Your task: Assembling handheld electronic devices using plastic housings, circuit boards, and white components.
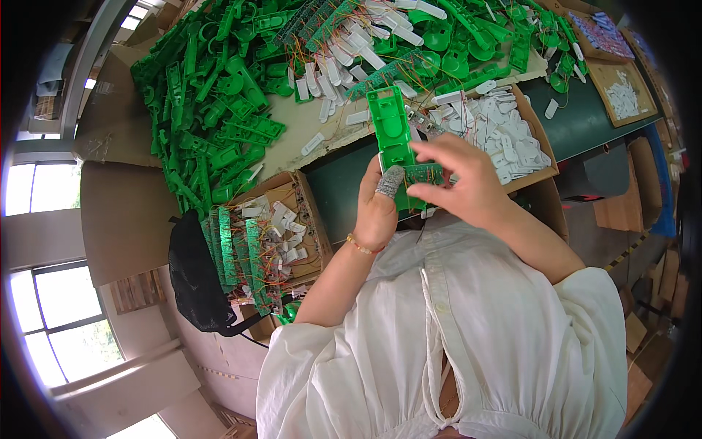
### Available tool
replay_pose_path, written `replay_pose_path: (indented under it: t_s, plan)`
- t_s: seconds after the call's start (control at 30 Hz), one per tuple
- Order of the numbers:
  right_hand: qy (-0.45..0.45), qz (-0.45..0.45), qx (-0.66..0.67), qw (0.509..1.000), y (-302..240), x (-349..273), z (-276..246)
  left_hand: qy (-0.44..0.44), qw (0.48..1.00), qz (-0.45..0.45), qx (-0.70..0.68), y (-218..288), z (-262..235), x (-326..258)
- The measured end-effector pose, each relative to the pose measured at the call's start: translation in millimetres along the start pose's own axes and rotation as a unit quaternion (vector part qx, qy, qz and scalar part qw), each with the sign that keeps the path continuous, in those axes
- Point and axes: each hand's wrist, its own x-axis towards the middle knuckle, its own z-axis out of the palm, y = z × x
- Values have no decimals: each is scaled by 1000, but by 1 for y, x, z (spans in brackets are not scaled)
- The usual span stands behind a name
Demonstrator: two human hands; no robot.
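Note:
My left hand [376,208] grips a long green plastic housing [389,121], held upright in front of my chest with its hollow inner side showing. A grey wrap covers the left thumb, which presses on the housing's lower part. A small green circuit board [424,174] sits at the right side of that lower part. Beside it is my right hand [464,179], its thumb and index finger spread apart above and below the board. The index fingertip reaches the housing's edge. Behind the right fingers, a small metallic part [424,123] is partly hidden.
Green housings [219,95] are heaped at the back and left. White plastic pieces with wires [351,51] lie among them, and more white pieces fill a cardboard box [541,124] on the right. Another box [314,219] at left holds boards and wires. A black bag [194,274] hangs beside it.

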Motion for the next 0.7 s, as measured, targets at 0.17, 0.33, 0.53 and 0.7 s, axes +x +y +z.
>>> replay_pose_path:
  t_s: [0.17,0.33,0.53,0.7]
  plan:
    - [27,110,114,987,10,-6,5,25,998,10,48,2,-6,4]
    - [65,2,-58,996,7,-6,19,101,940,91,312,-3,3,6]
    - [127,60,-115,983,25,1,-11,74,989,-20,129,5,-15,12]
    - [32,2,-67,997,19,4,-15,3,995,28,93,15,0,6]
